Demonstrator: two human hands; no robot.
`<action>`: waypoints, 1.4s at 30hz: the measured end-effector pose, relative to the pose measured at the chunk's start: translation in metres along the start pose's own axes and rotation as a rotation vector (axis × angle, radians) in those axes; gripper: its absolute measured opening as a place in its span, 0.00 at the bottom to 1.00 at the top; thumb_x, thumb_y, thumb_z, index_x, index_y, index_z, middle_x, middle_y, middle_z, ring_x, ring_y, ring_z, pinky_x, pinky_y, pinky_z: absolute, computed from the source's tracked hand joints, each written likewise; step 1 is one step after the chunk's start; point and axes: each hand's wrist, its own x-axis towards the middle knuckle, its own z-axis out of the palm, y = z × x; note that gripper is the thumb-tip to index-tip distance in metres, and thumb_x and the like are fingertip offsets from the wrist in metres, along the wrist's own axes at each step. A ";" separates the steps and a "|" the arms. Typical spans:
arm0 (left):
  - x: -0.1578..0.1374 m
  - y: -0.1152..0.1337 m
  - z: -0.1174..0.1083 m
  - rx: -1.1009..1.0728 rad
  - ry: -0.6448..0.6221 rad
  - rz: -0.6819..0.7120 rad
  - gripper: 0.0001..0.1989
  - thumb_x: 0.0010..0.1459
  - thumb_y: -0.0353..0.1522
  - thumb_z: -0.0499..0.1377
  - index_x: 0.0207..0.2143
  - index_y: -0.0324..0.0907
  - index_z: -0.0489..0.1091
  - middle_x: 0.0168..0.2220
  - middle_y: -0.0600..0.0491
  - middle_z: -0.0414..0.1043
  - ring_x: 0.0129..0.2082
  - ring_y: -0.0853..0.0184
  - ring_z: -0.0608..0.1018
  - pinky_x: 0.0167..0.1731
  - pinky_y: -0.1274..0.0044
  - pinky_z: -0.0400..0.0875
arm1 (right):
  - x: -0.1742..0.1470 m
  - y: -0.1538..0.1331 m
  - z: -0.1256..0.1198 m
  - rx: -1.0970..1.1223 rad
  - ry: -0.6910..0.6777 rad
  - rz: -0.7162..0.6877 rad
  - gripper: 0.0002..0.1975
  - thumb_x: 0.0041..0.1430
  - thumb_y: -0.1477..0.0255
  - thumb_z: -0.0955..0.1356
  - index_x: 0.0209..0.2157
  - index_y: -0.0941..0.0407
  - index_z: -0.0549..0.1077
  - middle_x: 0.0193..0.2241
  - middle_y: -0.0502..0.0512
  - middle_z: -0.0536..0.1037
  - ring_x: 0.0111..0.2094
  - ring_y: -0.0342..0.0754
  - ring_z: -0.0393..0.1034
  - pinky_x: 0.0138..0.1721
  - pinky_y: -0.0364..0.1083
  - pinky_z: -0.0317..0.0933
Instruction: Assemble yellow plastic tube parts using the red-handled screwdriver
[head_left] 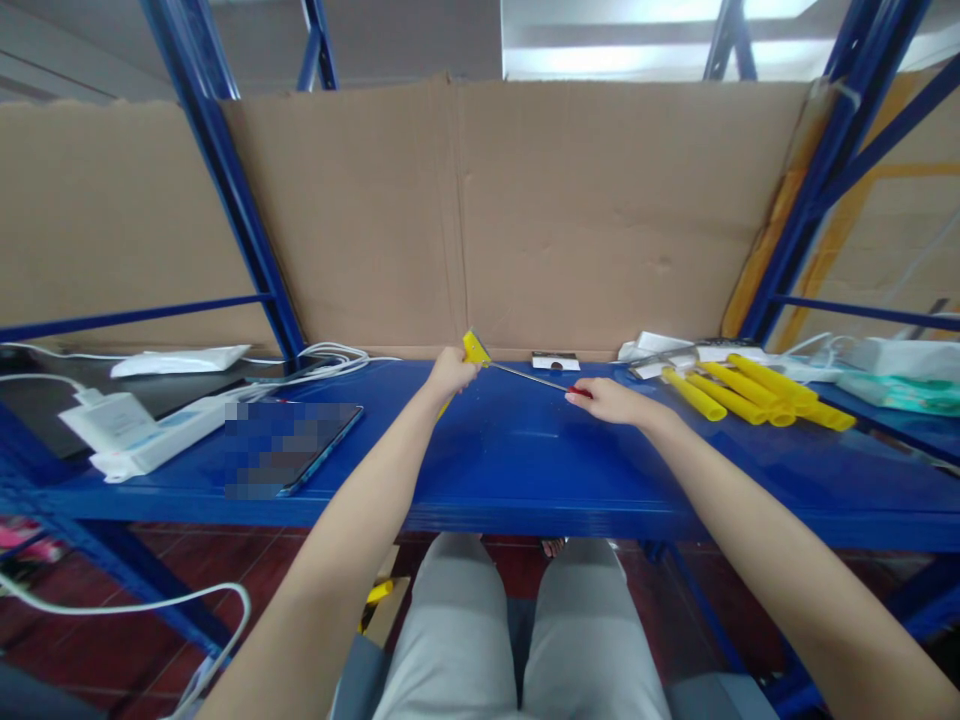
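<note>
Two bare hands were poised over a blue shelf (517,460), seen through the head camera as I worked from a distance. My left hand (448,375) was clenched around a yellow tool (475,348), its head showing above the fist and a sliver of its body below. My right hand (609,399) grasped the red handle (578,391) of a screwdriver (529,377), whose thin metal shaft ran across the gap to the yellow head. Whether the tip was seated there or merely touching, I could not tell. Both pieces were over the middle of the shelf, in front of a cardboard panel (585,200).

In my judgement, the step called for a firm left fist, so that the yellow tool could not twist under load. The shaft needed to press along its own line before any turn; a skewed push risked a slip toward the left fingers, close to the tip. Short, even turns from the right wrist would have served better than force. Yellow tubes (750,393) lay to the right and a dark flat device (330,440) to the left, both apart from the hands.
</note>
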 end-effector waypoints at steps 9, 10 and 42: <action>-0.002 0.003 0.000 0.178 -0.009 0.061 0.08 0.53 0.24 0.55 0.33 0.32 0.73 0.23 0.50 0.72 0.14 0.73 0.67 0.17 0.82 0.58 | 0.001 0.005 0.008 0.042 0.032 0.038 0.06 0.57 0.68 0.65 0.34 0.56 0.68 0.31 0.57 0.77 0.31 0.48 0.71 0.31 0.43 0.59; -0.002 0.002 -0.001 0.185 -0.008 0.059 0.08 0.54 0.25 0.55 0.33 0.31 0.73 0.23 0.50 0.72 0.14 0.74 0.66 0.16 0.82 0.58 | 0.001 0.004 0.007 0.056 0.015 0.031 0.06 0.58 0.68 0.64 0.34 0.57 0.68 0.32 0.58 0.78 0.32 0.49 0.71 0.32 0.43 0.59; 0.005 -0.007 0.002 0.111 -0.053 -0.012 0.06 0.53 0.23 0.55 0.32 0.33 0.72 0.17 0.55 0.67 0.13 0.74 0.65 0.15 0.82 0.57 | 0.001 0.002 0.002 0.035 -0.054 0.019 0.09 0.60 0.67 0.62 0.29 0.57 0.68 0.27 0.57 0.76 0.29 0.48 0.70 0.31 0.44 0.58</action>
